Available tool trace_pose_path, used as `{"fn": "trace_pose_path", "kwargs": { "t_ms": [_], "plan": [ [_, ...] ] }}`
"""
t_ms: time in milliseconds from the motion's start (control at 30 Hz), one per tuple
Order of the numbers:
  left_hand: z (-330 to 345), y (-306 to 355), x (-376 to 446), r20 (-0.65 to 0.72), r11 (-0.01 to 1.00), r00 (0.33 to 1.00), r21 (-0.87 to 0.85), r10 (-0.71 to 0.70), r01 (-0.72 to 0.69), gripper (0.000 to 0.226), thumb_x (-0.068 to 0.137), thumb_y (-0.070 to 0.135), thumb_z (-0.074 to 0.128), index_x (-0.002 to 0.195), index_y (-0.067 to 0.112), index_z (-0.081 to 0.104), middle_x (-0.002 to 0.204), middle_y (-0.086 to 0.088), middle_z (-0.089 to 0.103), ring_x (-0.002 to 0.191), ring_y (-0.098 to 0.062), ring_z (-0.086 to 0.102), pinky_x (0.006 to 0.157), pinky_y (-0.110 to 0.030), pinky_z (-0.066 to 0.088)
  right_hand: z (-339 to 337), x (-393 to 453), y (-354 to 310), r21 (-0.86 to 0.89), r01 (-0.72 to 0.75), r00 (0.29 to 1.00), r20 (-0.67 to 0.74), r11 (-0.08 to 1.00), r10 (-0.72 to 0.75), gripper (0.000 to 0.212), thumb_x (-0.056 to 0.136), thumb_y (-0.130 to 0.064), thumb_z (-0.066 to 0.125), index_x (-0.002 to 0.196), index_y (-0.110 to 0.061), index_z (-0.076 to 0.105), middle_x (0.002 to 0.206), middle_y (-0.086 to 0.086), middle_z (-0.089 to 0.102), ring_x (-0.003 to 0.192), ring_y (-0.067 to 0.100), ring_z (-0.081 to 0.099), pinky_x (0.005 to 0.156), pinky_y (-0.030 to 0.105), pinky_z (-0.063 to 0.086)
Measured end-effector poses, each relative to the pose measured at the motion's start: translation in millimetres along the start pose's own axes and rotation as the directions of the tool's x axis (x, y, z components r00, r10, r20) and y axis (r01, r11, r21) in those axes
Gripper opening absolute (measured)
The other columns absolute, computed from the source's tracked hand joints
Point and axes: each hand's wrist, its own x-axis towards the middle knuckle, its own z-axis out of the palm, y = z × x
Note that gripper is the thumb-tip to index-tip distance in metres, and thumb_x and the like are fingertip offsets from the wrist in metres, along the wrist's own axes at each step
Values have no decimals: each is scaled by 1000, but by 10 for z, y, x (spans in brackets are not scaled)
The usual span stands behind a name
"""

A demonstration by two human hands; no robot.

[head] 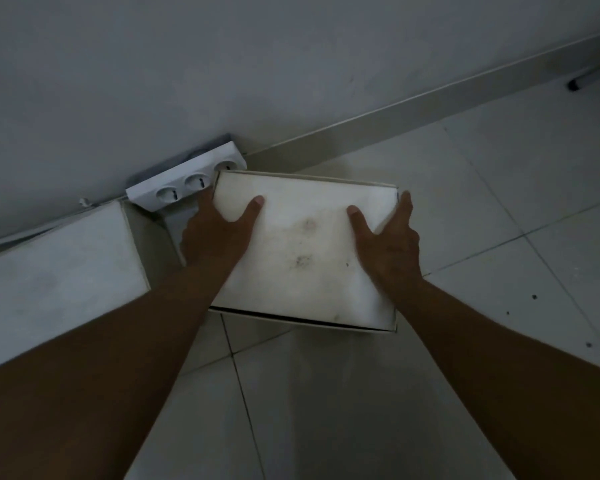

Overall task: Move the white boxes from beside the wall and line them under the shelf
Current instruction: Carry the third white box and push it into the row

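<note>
White box (302,251) at centre frame, clamped between both hands and lifted clear of the tiled floor (499,209), with a dark shadow line along its lower edge. Left hand (219,233) pressed on the box's left side, thumb laid across the lid near the upper left corner, fingers hidden behind the side wall. Right hand (388,237) pressed on the right side, thumb on the lid, fingers wrapped round the right edge near the upper right corner. Both grips closed on the box, forearms reaching in from the lower left and lower right of the frame. Lid smudged with a few faint dark marks near its middle. Second white box (59,265) at left of frame, larger in view, against the wall (257,64) and just beside the left forearm. White power strip (187,180) with three round sockets just above the held box's upper left corner, tilted along the foot of the wall, its far end close behind the box's top edge; whether touching, cannot tell. Pale skirting strip (413,116) running diagonally from the strip toward the upper right of the frame. Dark tube-shaped item (577,83) at far upper right, too dim to identify. Whole scene dim and grey.
</note>
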Motion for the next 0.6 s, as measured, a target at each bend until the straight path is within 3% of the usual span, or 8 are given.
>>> {"fn": "trace_pose_path", "kwargs": {
  "t_ms": [133,300,467,600],
  "plan": [
    [-86,17,-109,15,1000,1000,-18,-6,6,100,68,87,46,145,25,35,138,-7,53,125,-33,52,104,-50,42,-48,-48,0,9,-31,999,32,999,31,84,85,-66,55,149,-24,19,132,13,52,118,33,52,96,36,42],
    [-496,311,-354,9,1000,1000,5,6,-6,91,77,77,54,146,20,34,140,-8,51,127,-32,49,104,-43,39,-396,-286,-292,-5,-23,999,44,1000,24,79,87,-63,57,147,-24,22,133,12,52,119,32,52,93,32,40],
    [-1292,854,-794,-2,998,999,30,-51,51,89,77,77,54,143,20,37,137,-11,54,125,-34,51,101,-42,39,-1077,-677,-1024,-42,-16,998,55,999,19,83,85,-65,57,148,-25,21,135,14,51,120,35,51,101,43,44],
    [-2000,1246,-1054,-18,996,996,29,-83,83,88,75,78,55,139,20,39,132,-13,57,121,-36,53,99,-44,40,-1555,-1023,-1641,-62,-26,997,68,998,30,82,85,-64,57,148,-26,21,134,14,51,119,33,52,96,38,44]
  ]
}}
